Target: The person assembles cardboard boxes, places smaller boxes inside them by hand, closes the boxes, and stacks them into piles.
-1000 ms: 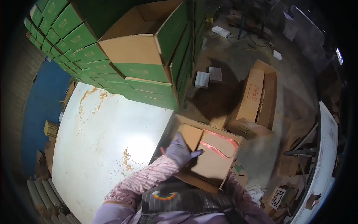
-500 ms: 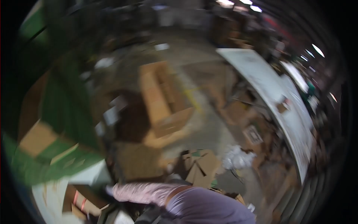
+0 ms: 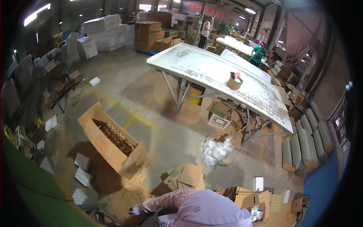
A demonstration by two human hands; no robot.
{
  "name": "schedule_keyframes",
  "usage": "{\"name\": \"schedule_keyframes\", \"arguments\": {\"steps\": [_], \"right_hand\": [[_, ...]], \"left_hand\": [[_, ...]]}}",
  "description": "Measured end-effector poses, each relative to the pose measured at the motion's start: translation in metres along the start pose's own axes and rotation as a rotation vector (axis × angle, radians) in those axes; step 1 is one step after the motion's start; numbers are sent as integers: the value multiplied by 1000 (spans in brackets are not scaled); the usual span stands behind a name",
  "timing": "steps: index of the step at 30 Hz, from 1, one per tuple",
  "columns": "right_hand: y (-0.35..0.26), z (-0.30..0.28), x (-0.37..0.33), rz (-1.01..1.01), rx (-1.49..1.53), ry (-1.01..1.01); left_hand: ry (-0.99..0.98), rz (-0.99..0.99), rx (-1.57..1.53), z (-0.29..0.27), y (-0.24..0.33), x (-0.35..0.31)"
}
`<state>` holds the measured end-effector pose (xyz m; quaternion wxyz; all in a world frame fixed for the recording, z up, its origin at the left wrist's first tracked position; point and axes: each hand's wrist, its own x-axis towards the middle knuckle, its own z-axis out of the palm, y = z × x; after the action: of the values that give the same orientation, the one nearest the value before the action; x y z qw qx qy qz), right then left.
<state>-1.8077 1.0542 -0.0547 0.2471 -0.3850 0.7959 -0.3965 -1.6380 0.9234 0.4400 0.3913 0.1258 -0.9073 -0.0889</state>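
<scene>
My right arm, in a lavender top and a pink patterned sleeve cover, reaches leftward across the bottom of the view. At its end, my right hand [image 3: 137, 209] is small and dark at the lower edge. Its fingers are too unclear to show whether they hold anything. Close to that hand are grey and dark machine parts [image 3: 99, 216]. Of my left hand I can make out nothing. Ahead on the floor stands a long open cardboard box [image 3: 109, 143], filled with brown round-ended pieces [image 3: 115, 138]. Flat cardboard pieces [image 3: 187, 176] lie in a pile beyond my arm.
A large white-topped table [image 3: 211, 72] slants across the right, bearing a small carton [image 3: 235, 82]. Clear plastic wrap [image 3: 216, 151] lies on the floor. Wrapped grey bundles [image 3: 302, 151] stand far right. Two people [image 3: 206, 32] are in the background. Green surface [image 3: 30, 196] borders the left.
My view has swung to the right and up, bringing the whole table and hall into sight. The open carton at lower left has left the view. My right arm still points left.
</scene>
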Motion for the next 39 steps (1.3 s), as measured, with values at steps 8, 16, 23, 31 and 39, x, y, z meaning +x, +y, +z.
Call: {"name": "schedule_keyframes", "arguments": {"steps": [8, 16, 23, 31, 39], "right_hand": [[-59, -207, 55, -286, -610, 124], [4, -269, 115, -29, -758, 53], [21, -288, 116, 315, -364, -313], [-3, -327, 129, 434, -208, -846], [6, -331, 222, 617, -229, -1383]], "left_hand": [[-282, 93, -163, 124, 38, 76], [-524, 160, -39, 201, -54, 92], [-531, -16, -128, 242, -107, 115], [-446, -337, -177, 269, -148, 104], [-428, -1003, -507, 253, -131, 111]]}}
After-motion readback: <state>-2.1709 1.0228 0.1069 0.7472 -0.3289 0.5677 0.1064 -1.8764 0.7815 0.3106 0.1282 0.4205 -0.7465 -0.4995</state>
